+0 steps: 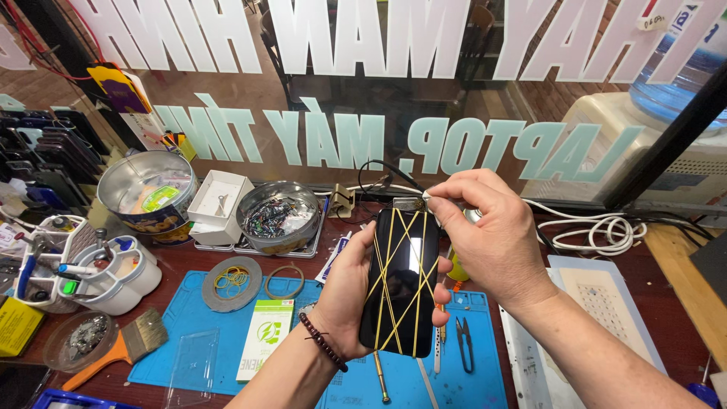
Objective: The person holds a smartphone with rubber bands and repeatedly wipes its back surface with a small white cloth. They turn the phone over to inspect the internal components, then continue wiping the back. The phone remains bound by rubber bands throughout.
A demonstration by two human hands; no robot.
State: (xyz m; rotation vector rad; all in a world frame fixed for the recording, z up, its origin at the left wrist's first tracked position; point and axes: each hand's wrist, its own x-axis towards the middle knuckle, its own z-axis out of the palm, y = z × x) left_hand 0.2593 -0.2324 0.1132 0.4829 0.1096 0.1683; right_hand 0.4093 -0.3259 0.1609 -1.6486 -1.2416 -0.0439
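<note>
My two forearms come up from the bottom edge, a dark bead bracelet [323,342] on my left wrist. Under them a blue silicone work mat [178,344] covers the red-brown tabletop [189,257], carrying a grey tape roll with yellow rubber bands inside [232,283], a green and white flat box [266,338], a clear plastic sheet [189,363], small black snips [465,344] and a brass-tipped screwdriver [380,377]. Off the mat to the left lie an orange-handled brush [125,347] and a white tool caddy [106,276]; behind stand two round metal tins, the larger [148,193] and the one full of small parts [278,217], with a white open box [219,204] between them. My left hand [344,299] is wrapped around the back of a black smartphone crossed with yellow rubber bands [401,284], holding it upright above the mat, screen toward me. My right hand [485,235] is closed in a pinch at the phone's top edge, fingertips [435,201] gripping a band there. A coiled white cable [598,231] lies to the right, and the lettered glass window [363,91] closes off the far side. The mat in front of the tins is crowded; its near right part is more open.
</note>
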